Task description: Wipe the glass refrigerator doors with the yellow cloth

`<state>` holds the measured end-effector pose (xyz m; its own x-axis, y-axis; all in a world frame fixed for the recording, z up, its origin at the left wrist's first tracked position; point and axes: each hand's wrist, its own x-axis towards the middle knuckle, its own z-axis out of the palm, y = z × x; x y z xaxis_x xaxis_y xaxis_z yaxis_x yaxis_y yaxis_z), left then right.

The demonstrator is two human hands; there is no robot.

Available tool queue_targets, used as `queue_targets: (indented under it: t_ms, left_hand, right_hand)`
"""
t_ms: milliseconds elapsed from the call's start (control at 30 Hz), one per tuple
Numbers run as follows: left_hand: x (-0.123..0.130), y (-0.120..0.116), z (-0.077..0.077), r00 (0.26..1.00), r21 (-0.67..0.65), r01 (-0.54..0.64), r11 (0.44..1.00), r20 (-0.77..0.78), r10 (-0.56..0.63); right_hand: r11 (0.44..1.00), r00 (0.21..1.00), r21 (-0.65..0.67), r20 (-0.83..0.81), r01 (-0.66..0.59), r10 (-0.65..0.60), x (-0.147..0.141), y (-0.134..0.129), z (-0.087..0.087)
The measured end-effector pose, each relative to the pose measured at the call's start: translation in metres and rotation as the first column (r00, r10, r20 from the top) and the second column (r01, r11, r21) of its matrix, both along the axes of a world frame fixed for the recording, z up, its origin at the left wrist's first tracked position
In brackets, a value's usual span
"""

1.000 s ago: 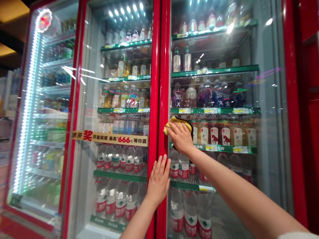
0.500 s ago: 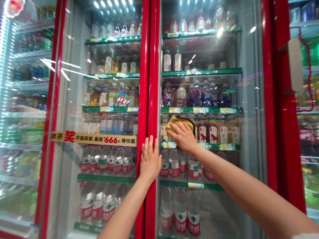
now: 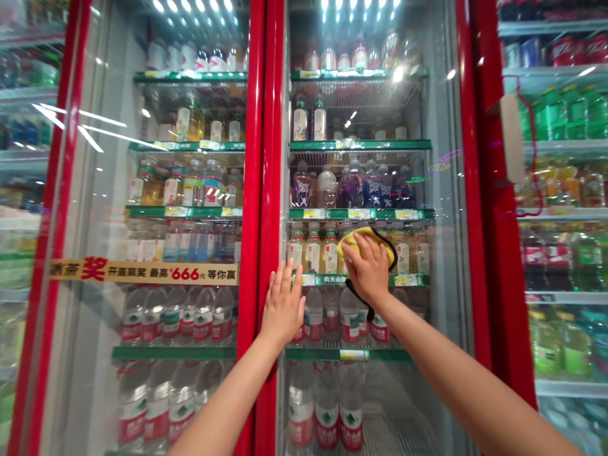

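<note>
My right hand [image 3: 369, 266] presses a yellow cloth [image 3: 349, 244] with a black edge against the right glass door [image 3: 394, 405]. Its fingers are spread over the cloth, and a black strip of the edging hangs below the palm. To the left, my left hand [image 3: 284, 305] is held flat with fingers stretched, at the red door frame [image 3: 268, 158] and overlapping the edge of the right pane. Nothing is in it. Behind the glass near both hands stands a row of labelled tea bottles [image 3: 313, 252].
Shelves of water bottles [image 3: 204, 316] and other drinks fill the cooler behind both doors. A promotional strip [image 3: 147, 272] crosses the left door. On the right side a pale box [image 3: 512, 139] with a red cord sticks out, beside another shelf of green bottles [image 3: 572, 111].
My right hand has slid the cloth to the right across the glass. My left hand sits a little further right on the frame. The view has shifted, so the cooler appears further left.
</note>
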<state>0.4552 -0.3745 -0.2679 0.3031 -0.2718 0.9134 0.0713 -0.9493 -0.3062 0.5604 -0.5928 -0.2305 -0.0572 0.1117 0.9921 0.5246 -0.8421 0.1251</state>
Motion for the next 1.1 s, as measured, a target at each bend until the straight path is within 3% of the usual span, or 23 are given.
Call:
queue_targets:
  t_ms: [67, 133, 200, 267, 333, 400, 467, 533, 600, 667, 733, 800, 867, 933, 1000, 1100]
  left_hand:
    - [-0.001, 0.002, -0.005, 1.000, 0.011, 0.005, 1.000, 0.026, -0.005]
    - [0.002, 0.000, -0.009, 0.999, 0.036, 0.016, 0.999, 0.045, -0.018]
    - [0.008, -0.006, -0.012, 0.998, 0.069, 0.028, 0.997, 0.055, -0.032]
    - [0.015, -0.013, -0.015, 0.998, 0.098, 0.034, 0.995, 0.055, -0.040]
    - [0.020, -0.019, -0.018, 0.998, 0.114, 0.038, 0.993, 0.049, -0.044]
    - [0.022, -0.021, -0.022, 0.998, 0.119, 0.045, 0.992, 0.040, -0.050]
    - [0.021, -0.020, -0.026, 0.998, 0.121, 0.048, 0.992, 0.043, -0.054]
    - [0.017, -0.018, -0.029, 0.997, 0.118, 0.047, 0.992, 0.057, -0.054]
    - [0.015, -0.016, -0.031, 0.996, 0.117, 0.058, 0.991, 0.057, -0.065]
    - [0.014, -0.020, -0.030, 0.996, 0.117, 0.081, 0.990, 0.036, -0.086]
    - [0.017, -0.028, -0.026, 0.995, 0.115, 0.100, 0.988, 0.018, -0.103]
    - [0.023, -0.042, -0.020, 0.993, 0.110, 0.115, 0.987, 0.005, -0.116]
    - [0.031, -0.057, -0.014, 0.991, 0.110, 0.136, 0.984, -0.015, -0.136]
    - [0.041, -0.070, -0.010, 0.987, 0.111, 0.161, 0.981, -0.038, -0.158]
    - [0.049, -0.079, -0.009, 0.983, 0.104, 0.181, 0.978, -0.049, -0.176]
    - [0.056, -0.087, -0.011, 0.980, 0.082, 0.197, 0.977, -0.032, -0.195]
  right_hand:
    - [0.987, 0.999, -0.161, 0.045, -0.018, 0.026, 0.002, 0.003, -0.026]
    - [0.946, 0.997, -0.322, 0.054, -0.031, 0.051, 0.004, 0.005, -0.025]
    - [0.923, 0.998, -0.382, 0.036, -0.039, 0.056, 0.005, 0.004, 0.003]
    - [0.934, 0.998, -0.354, 0.018, -0.043, 0.053, 0.007, -0.004, 0.043]
    - [0.968, 0.999, -0.245, 0.007, -0.048, 0.052, 0.008, -0.017, 0.077]
    - [0.997, 0.999, -0.063, -0.004, -0.046, 0.046, 0.011, -0.030, 0.089]
    - [0.990, 1.000, 0.142, -0.021, -0.020, 0.023, 0.015, -0.040, 0.076]
    - [0.960, 0.999, 0.278, -0.044, 0.028, -0.016, 0.018, -0.042, 0.046]
    - [0.963, 0.997, 0.263, -0.050, 0.065, -0.054, 0.019, -0.037, 0.014]
    - [0.992, 0.997, 0.106, -0.030, 0.072, -0.069, 0.018, -0.032, -0.002]
    - [0.996, 0.998, -0.069, -0.011, 0.061, -0.062, 0.016, -0.030, 0.006]
    - [0.986, 0.998, -0.156, -0.013, 0.052, -0.054, 0.015, -0.037, 0.033]
    - [0.989, 0.998, -0.142, -0.029, 0.050, -0.055, 0.016, -0.051, 0.064]
    - [0.997, 0.997, -0.053, -0.051, 0.064, -0.066, 0.020, -0.071, 0.080]
    - [0.993, 0.993, 0.079, -0.077, 0.091, -0.085, 0.026, -0.091, 0.069]
    - [0.962, 0.988, 0.238, -0.098, 0.138, -0.117, 0.033, -0.109, 0.010]
